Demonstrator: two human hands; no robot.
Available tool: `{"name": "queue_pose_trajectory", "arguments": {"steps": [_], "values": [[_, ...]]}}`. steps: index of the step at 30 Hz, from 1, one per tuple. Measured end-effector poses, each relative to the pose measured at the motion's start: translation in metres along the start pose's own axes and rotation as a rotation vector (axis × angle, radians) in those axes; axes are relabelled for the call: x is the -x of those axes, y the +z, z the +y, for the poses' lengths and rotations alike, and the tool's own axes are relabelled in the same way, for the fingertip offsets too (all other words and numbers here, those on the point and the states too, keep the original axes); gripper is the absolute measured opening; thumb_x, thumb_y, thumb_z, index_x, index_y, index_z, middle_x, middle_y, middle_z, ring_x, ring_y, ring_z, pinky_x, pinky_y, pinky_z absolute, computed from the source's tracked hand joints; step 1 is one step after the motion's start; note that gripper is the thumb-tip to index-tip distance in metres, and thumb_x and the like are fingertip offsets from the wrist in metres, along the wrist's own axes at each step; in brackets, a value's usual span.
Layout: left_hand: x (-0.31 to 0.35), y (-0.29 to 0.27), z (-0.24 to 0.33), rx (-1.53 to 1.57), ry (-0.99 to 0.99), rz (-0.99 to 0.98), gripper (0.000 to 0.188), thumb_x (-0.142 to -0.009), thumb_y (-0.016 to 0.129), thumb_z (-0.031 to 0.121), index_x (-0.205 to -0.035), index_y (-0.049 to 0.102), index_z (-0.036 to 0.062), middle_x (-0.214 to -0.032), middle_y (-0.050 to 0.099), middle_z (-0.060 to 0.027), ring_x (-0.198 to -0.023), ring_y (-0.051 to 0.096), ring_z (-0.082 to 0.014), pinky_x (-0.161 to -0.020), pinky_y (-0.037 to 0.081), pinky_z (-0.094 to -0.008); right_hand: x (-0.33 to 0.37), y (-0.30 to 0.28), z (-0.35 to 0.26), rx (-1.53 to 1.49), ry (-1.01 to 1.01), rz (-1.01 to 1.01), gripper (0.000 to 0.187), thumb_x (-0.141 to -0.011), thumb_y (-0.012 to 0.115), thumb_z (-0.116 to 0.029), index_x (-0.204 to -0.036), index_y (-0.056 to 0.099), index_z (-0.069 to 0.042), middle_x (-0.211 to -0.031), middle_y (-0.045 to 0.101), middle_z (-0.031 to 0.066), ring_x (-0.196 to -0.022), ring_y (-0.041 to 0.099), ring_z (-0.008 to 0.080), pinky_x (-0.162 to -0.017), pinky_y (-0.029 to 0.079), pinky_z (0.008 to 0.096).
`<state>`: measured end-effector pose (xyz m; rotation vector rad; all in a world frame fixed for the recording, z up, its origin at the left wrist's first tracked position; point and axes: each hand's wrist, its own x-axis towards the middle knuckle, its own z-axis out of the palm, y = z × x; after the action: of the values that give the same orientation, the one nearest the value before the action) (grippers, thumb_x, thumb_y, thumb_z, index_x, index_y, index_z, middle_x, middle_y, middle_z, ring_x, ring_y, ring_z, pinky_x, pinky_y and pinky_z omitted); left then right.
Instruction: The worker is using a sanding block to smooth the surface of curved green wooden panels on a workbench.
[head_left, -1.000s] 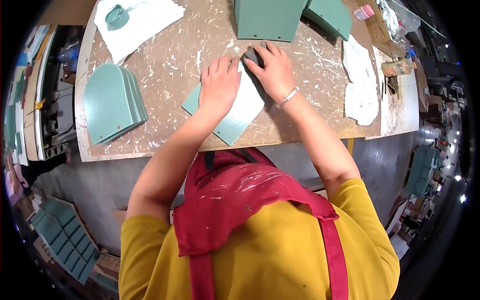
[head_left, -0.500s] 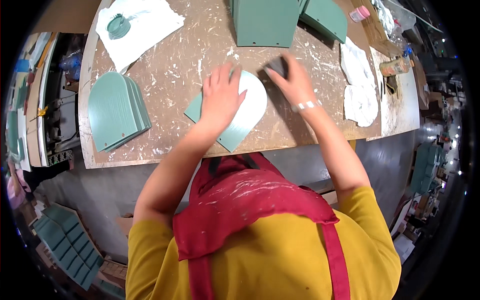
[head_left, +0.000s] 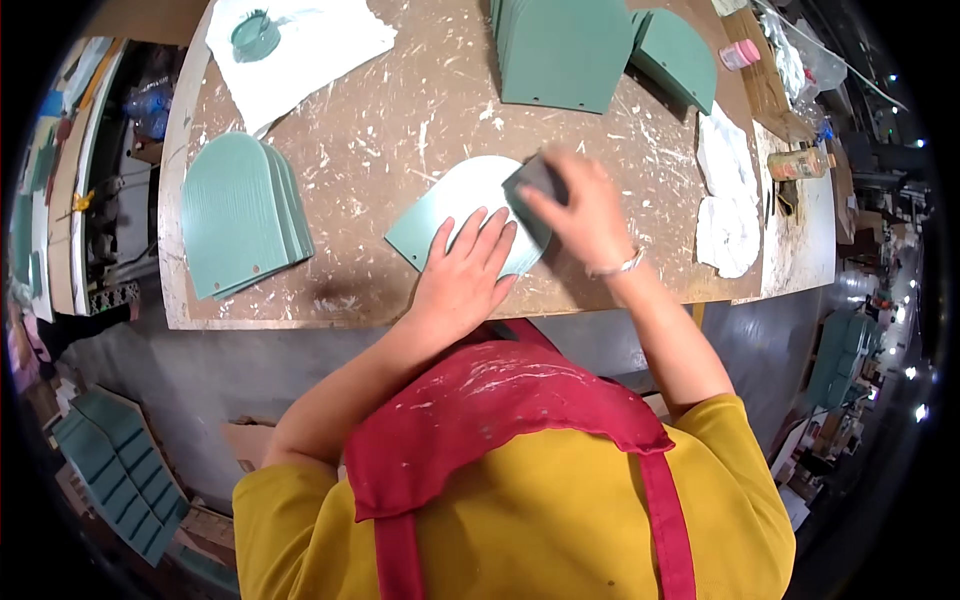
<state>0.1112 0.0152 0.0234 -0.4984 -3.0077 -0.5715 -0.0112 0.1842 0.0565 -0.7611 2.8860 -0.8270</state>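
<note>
Sanding an arched green panel on the bench

Left hand (head_left: 462,275) lies flat, fingers spread, pinning the panel (head_left: 458,205) near the bench (head_left: 380,140) front edge; right hand (head_left: 582,208) clenches a dark sanding block (head_left: 535,185) on the panel's rounded end. Best to keep the block flat, strokes even, left palm firm so the panel can't slide. Farther back sit green stacks (head_left: 240,215). Versus half a second ago, block and right hand are lower, over the panel, not beside it
</note>
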Motion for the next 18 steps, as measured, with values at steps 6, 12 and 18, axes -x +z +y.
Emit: {"name": "queue_pose_trajectory", "arguments": {"steps": [6,12,18], "values": [[0.012,-0.001,0.001,0.018,0.051,-0.046,0.060,-0.090,0.058,0.038,-0.140,0.044,0.0085,-0.149,0.036,-0.0099,-0.140,0.029,-0.0276,-0.111,0.024,-0.0520,-0.033,-0.005,0.035,0.086,0.071,0.129,0.051,-0.081,0.071,-0.035,-0.116,0.061,0.000,-0.122,0.060,0.0206,-0.112,0.055,0.0373,-0.098,0.044,0.0436],[0.010,0.003,-0.001,-0.029,0.103,-0.044,0.065,-0.088,0.059,0.041,-0.141,0.042,0.0080,-0.154,0.030,-0.0087,-0.142,0.027,-0.0269,-0.111,0.024,-0.0516,-0.020,0.021,-0.013,0.097,-0.010,0.108,0.052,-0.079,0.072,-0.036,-0.115,0.062,0.000,-0.125,0.059,0.0213,-0.117,0.053,0.0377,-0.101,0.042,0.0437],[0.004,-0.004,-0.011,0.066,0.149,-0.107,0.061,-0.089,0.056,0.040,-0.139,0.045,0.0059,-0.153,0.032,-0.0096,-0.141,0.028,-0.0267,-0.111,0.023,-0.0513,-0.029,-0.011,0.011,0.161,0.224,0.095,0.043,-0.080,0.070,-0.032,-0.108,0.064,0.001,-0.116,0.062,0.0199,-0.109,0.055,0.0379,-0.096,0.044,0.0440]]}}
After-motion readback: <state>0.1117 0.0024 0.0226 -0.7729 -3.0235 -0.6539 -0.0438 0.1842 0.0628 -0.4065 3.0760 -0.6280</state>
